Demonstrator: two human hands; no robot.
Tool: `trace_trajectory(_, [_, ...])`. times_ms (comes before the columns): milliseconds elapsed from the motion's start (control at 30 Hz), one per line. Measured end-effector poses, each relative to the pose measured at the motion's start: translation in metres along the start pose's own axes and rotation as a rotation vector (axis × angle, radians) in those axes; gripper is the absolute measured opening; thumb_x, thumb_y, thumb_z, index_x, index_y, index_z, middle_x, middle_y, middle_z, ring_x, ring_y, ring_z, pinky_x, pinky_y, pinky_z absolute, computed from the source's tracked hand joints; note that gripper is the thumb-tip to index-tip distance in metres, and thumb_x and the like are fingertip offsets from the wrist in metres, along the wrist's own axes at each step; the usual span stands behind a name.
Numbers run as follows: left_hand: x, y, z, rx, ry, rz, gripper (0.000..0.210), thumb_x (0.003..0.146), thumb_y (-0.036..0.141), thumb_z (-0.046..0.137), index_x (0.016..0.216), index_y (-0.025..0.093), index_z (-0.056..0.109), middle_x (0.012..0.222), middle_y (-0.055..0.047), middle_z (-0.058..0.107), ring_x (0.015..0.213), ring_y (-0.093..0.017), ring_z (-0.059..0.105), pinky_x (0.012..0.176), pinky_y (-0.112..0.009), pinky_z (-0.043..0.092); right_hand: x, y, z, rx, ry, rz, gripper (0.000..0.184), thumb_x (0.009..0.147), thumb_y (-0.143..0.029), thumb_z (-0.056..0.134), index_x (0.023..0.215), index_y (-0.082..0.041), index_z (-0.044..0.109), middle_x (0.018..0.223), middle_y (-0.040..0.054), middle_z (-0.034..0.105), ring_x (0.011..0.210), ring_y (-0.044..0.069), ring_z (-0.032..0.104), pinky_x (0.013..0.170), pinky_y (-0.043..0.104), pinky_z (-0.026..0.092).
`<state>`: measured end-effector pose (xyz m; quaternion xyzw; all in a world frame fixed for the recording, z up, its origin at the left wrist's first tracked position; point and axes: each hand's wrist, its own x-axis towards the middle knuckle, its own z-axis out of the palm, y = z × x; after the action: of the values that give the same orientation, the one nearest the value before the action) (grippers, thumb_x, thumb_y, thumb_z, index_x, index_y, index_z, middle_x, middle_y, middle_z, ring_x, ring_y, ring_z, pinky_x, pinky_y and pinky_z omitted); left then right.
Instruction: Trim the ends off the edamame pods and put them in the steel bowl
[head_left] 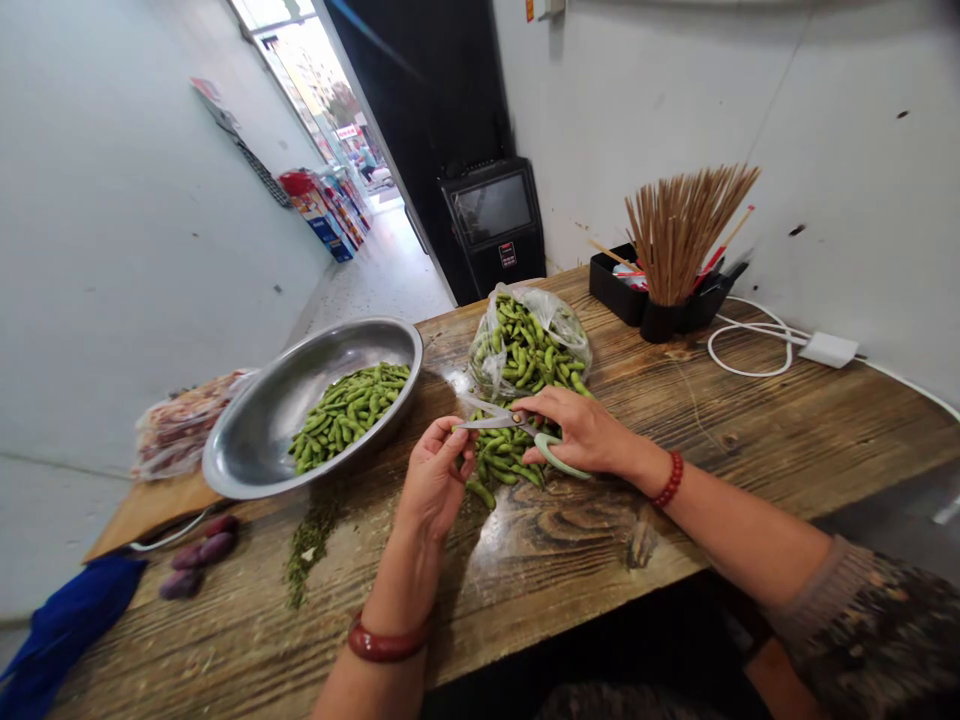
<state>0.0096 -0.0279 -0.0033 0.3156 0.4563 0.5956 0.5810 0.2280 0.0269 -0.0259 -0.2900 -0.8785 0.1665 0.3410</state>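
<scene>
My right hand (574, 430) grips scissors (556, 456) with pale green handles, their blades spread apart and pointing left. At the blade tips, my left hand (439, 470) is closed in a pinch. A bit of green shows at its fingertips, apparently an edamame pod mostly hidden by the fingers. Under and behind the scissors lies a loose pile of edamame pods (510, 465). Just beyond it, a clear plastic bag (487, 345) stands open, full of more pods. To the left, a wide steel basin (259, 440) holds a heap of pods on its right side.
Small green trimmings (311, 540) lie below the basin, near several purple-red bulbs (199, 555). A bagged food pack (184, 420) and a blue cloth (75, 625) sit at left. Skewers (682, 235), a black organizer (616, 285) and a white cable (750, 372) occupy the back right.
</scene>
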Motion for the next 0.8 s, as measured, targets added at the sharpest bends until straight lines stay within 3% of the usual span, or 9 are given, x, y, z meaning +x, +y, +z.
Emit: trace_trajectory(800, [-0.0050, -0.0051, 0.0087, -0.005, -0.059, -0.016, 0.025, 0.064, 0.022, 0.080, 0.076, 0.015, 0.059, 0.069, 0.001, 0.061, 0.051, -0.005, 0.045, 0.043, -0.015, 0.031, -0.0004, -0.0012, 0.0024, 0.021, -0.023, -0.055, 0.062, 0.076, -0.051, 0.070, 0.124, -0.017, 0.053, 0.100, 0.0101, 0.061, 0.089, 0.022, 0.058, 0.079, 0.035, 0.049])
